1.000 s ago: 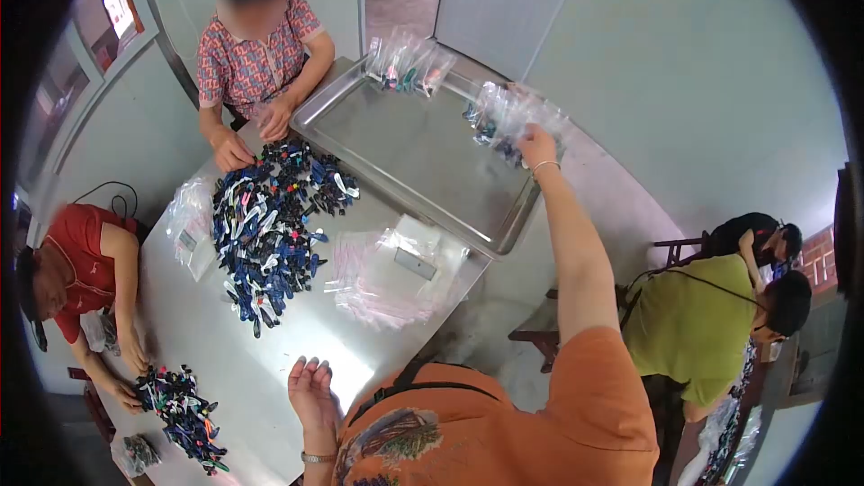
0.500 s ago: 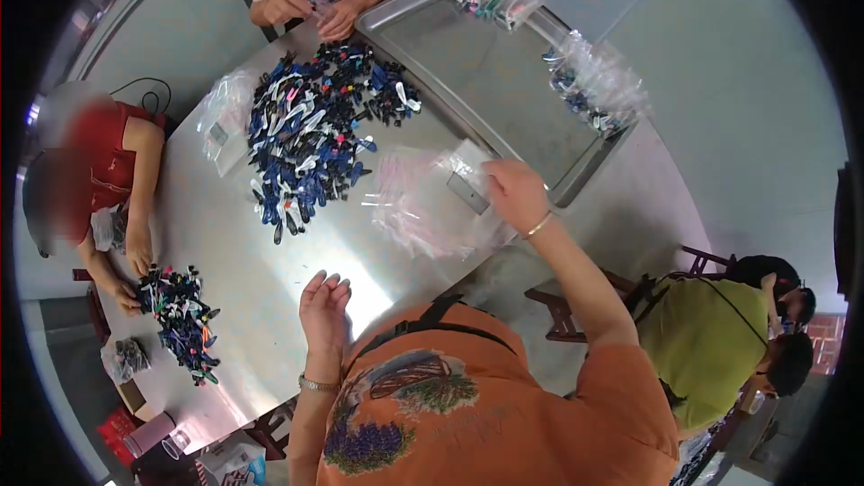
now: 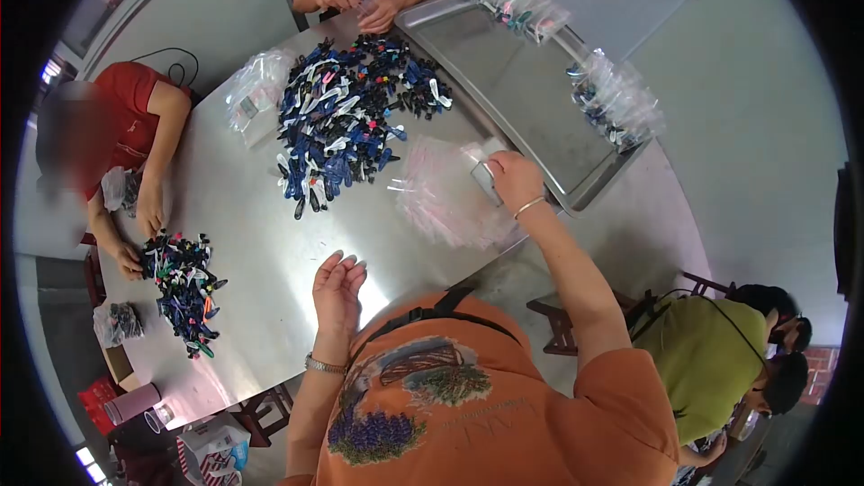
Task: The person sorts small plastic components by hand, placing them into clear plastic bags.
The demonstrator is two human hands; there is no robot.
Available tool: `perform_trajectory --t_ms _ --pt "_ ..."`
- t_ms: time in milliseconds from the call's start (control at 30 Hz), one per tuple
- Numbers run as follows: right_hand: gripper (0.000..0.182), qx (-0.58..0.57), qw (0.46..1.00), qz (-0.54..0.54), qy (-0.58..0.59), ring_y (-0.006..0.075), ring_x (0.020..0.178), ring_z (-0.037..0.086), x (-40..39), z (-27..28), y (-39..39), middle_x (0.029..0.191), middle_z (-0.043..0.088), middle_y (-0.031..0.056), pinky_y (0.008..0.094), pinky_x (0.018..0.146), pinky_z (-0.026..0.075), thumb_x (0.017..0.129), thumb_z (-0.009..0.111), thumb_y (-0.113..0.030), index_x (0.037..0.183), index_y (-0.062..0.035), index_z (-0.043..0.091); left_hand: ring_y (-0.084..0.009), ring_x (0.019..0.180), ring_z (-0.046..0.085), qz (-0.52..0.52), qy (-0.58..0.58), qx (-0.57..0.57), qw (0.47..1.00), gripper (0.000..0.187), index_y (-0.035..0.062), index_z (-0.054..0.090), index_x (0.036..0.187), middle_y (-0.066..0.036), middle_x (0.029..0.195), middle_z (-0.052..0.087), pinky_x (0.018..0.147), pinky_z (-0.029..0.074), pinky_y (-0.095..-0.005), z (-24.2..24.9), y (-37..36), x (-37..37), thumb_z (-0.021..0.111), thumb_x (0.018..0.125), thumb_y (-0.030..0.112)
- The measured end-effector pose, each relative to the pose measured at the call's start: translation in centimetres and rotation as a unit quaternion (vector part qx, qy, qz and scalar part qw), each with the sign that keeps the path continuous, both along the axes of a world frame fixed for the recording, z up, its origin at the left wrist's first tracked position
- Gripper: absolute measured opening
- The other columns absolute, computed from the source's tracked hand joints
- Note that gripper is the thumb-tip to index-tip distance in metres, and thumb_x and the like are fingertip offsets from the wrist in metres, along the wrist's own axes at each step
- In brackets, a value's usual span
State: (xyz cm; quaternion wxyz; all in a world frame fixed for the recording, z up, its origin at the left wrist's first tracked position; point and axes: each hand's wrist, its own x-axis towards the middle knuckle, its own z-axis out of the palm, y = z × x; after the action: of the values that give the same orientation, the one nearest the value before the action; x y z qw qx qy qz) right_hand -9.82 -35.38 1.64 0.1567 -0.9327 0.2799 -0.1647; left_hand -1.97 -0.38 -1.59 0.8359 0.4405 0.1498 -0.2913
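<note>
My right hand is at the right end of a flat, fanned pile of clear plastic bags. Its fingers are pinched together on the edge of a plastic bag, beside a small grey rectangular piece; the fingertips are partly hidden. My left hand hovers palm up near the table's front edge, fingers loosely curled and a little apart, with nothing in it. Beyond the bags lies a large heap of hair clips, mostly black, navy and white.
A metal tray at the back right carries filled bags along its far edge. More bags lie left of the heap. Co-workers sit across and at the left, where a smaller clip pile lies. A pink cup stands near the corner.
The whole view has shifted, so the table things appear farther right. My right hand stays at the bag pile, and my left hand keeps much the same curled pose.
</note>
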Motion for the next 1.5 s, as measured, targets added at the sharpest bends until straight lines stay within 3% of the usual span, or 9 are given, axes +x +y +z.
perform_trajectory --t_ms 500,767,900,1100,1167,1200,1267,1367,1500 --pt "0.015 -0.151 0.988 0.024 0.026 0.0308 0.063 0.064 -2.4 1.5 -0.8 0.072 0.063 0.0112 0.0428 0.054 0.050 0.083 0.052 -0.014 0.096 -0.0110 0.059 -0.0229 0.081 0.066 0.009 0.003 0.011 1.000 0.020 0.0002 0.050 0.110 -0.014 0.095 0.063 0.075 0.057 -0.0311 0.2 -0.1 -0.1 0.046 0.091 0.002" --pt "0.011 -0.186 0.971 0.065 -0.135 0.0319 0.062 0.061 -2.5 3.2 -1.1 0.074 0.064 0.0116 0.0409 0.056 0.049 0.083 0.057 -0.013 0.092 -0.0115 0.065 -0.0227 0.080 0.066 0.014 -0.003 0.000 1.000 0.020 -0.0005 0.049 0.111 -0.014 0.094 0.063 0.075 0.057 -0.0318 -0.4 -0.1 -0.2 0.044 0.091 0.002" --pt "0.010 -0.191 0.973 0.021 -0.126 0.0307 0.067 0.062 -2.4 4.2 -1.5 0.079 0.065 0.0106 0.0387 0.060 0.050 0.084 0.059 -0.014 0.091 -0.0107 0.065 -0.0233 0.080 0.065 0.016 -0.003 0.010 1.000 0.020 -0.0006 0.049 0.111 -0.014 0.094 0.062 0.075 0.057 -0.0321 0.0 -0.2 -0.1 0.044 0.091 0.002" --pt "0.014 -0.111 0.965 -0.019 -0.236 0.0227 0.071 0.065 -1.5 7.6 -1.7 0.083 0.066 0.0111 0.0313 0.064 0.050 0.087 0.059 -0.016 0.096 -0.0070 0.066 -0.0227 0.080 0.065 0.003 0.002 0.021 1.000 0.021 0.0006 0.048 0.112 -0.014 0.095 0.062 0.074 0.057 -0.0305 0.6 -0.3 0.2 0.046 0.091 0.003" --pt "0.013 0.020 0.957 -0.018 -0.290 0.0193 0.065 0.062 -1.2 8.4 -1.9 0.079 0.066 0.0095 0.0283 0.061 0.048 0.086 0.060 -0.014 0.093 -0.0060 0.067 -0.0220 0.080 0.065 -0.005 -0.002 0.016 1.000 0.022 0.0011 0.048 0.113 -0.014 0.097 0.061 0.073 0.056 -0.0292 1.0 -0.4 0.3 0.048 0.091 0.005" --pt "0.013 0.020 0.957 -0.016 -0.289 0.0193 0.065 0.062 -1.1 9.0 -1.6 0.079 0.066 0.0095 0.0283 0.061 0.048 0.086 0.060 -0.014 0.093 -0.0060 0.067 -0.0211 0.082 0.064 -0.009 -0.044 0.030 0.999 0.024 0.0014 0.048 0.115 -0.014 0.101 0.060 0.073 0.055 -0.0282 1.9 -1.0 0.3 0.050 0.091 0.007" --pt "0.013 0.231 0.929 -0.006 -0.290 0.0079 0.064 0.056 -0.5 10.7 -0.1 0.074 0.064 0.0035 0.0221 0.059 0.044 0.086 0.060 -0.011 0.095 -0.0035 0.066 -0.0191 0.092 0.061 -0.036 -0.119 0.097 0.987 0.036 0.0022 0.046 0.122 -0.013 0.112 0.056 0.079 0.050 -0.0292 4.7 -2.3 0.6 0.057 0.090 0.016" --pt "0.014 0.304 0.926 0.067 -0.215 0.0039 0.066 0.054 0.4 12.7 3.0 0.076 0.063 -0.0012 0.0196 0.058 0.043 0.087 0.062 -0.011 0.097 -0.0021 0.066 -0.0218 0.109 0.054 -0.132 -0.240 0.085 0.958 0.053 0.0039 0.041 0.132 -0.012 0.123 0.053 0.090 0.045 -0.0340 9.2 -4.5 1.2 0.061 0.088 0.025" --pt "0.014 0.334 0.911 0.186 -0.152 0.0047 0.065 0.054 2.0 13.1 7.6 0.076 0.063 -0.0006 0.0198 0.059 0.043 0.088 0.061 -0.011 0.097 -0.0019 0.066 -0.0206 0.110 0.052 -0.186 -0.303 0.058 0.933 0.056 0.0022 0.042 0.132 -0.012 0.122 0.053 0.092 0.042 -0.0324 12.2 -7.6 1.9 0.064 0.085 0.025"
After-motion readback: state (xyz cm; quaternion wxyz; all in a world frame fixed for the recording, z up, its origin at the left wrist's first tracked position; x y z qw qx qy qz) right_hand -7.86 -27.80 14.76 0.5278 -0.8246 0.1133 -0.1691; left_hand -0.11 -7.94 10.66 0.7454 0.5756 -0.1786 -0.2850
